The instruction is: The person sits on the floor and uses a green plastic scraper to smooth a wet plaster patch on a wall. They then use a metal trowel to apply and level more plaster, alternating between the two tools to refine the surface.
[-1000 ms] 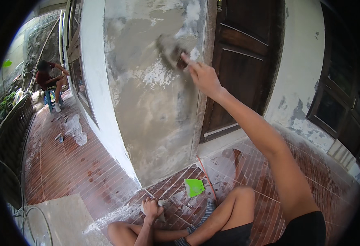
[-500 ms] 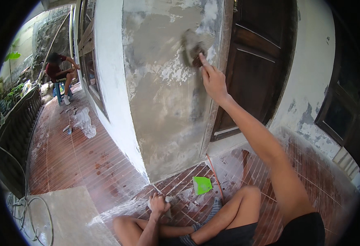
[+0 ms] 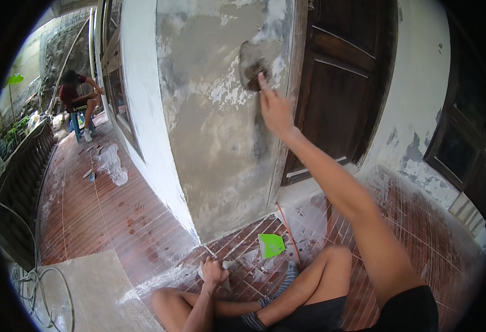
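I see my right hand (image 3: 277, 112) closed round a flat tool (image 3: 253, 65) against the wall (image 3: 215, 160); my left hand (image 3: 213, 272) curls around a pale thing (image 3: 226, 265).

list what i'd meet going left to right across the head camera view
Seated person in dark red shirt → left hand → right hand on brown-handled grey trowel → dark brown panelled wooden door → dark wood-framed window

Soft daylight is brightest at left, and fisheye distortion bows the dark door (image 3: 340, 94) within black corners.
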{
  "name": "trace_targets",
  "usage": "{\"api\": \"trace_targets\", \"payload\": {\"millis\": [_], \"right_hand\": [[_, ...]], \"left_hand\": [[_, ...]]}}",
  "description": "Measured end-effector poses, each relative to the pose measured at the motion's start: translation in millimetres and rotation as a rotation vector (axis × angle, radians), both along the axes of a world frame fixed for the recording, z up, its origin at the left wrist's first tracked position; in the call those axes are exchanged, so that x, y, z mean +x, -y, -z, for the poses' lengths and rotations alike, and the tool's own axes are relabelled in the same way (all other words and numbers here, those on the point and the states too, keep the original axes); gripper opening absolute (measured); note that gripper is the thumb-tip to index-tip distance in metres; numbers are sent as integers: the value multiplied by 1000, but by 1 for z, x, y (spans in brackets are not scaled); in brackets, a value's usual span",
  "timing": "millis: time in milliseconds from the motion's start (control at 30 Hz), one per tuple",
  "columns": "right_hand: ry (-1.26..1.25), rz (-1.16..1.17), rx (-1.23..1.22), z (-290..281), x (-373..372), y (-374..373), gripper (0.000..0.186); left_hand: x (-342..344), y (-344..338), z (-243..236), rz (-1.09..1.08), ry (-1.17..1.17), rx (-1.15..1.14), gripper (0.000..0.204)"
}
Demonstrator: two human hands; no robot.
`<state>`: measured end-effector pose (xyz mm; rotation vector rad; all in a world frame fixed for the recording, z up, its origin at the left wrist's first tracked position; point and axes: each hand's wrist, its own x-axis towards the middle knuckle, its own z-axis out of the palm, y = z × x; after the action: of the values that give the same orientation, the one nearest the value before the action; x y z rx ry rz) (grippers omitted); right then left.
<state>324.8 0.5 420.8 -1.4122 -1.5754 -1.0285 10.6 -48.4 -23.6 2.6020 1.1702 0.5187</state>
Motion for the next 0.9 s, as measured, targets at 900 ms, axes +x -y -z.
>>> {"api": "trace_targets", "payload": {"millis": [900], "right_hand": [[-222, 18, 106, -93, 39, 13, 54]], "left_hand": [[-3, -5, 7, 45, -31, 35, 45]]}}
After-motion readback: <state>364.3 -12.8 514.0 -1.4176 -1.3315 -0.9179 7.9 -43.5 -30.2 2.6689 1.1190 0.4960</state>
